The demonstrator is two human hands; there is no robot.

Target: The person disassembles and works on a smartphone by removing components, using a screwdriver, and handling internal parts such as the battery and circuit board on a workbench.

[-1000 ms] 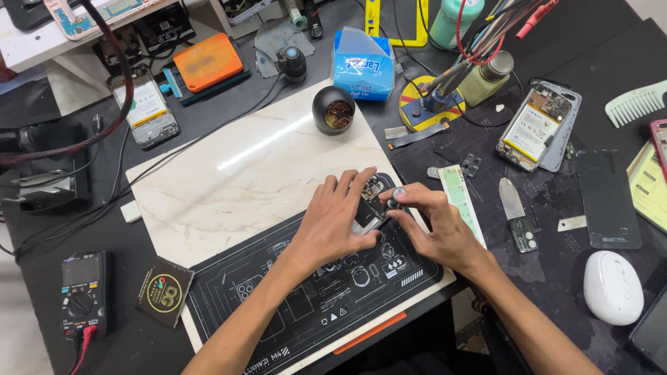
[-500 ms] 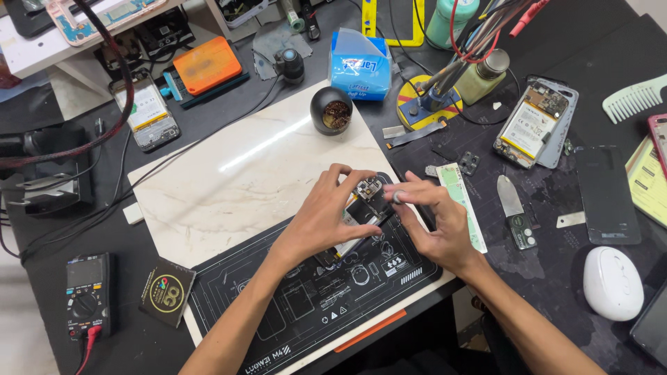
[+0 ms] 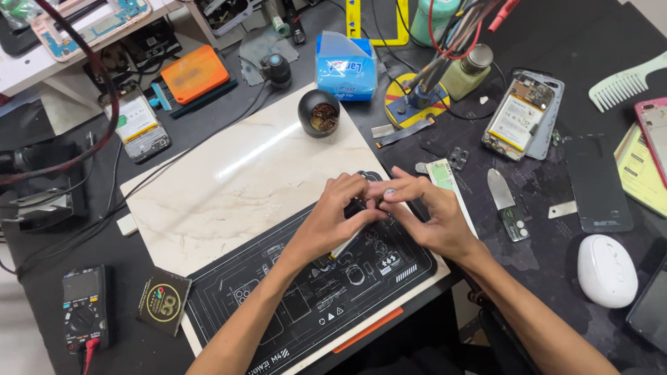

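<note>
Small dark phone part (image 3: 356, 208): pinched between left hand (image 3: 335, 219) and right hand (image 3: 429, 215) fingertips, both closed, above black printed work mat (image 3: 306, 298).

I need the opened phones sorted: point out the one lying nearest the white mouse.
The opened phone at upper right, resting on a grey back cover, is nearest the white mouse. The other opened phone lies far left, beside the orange case.
</note>
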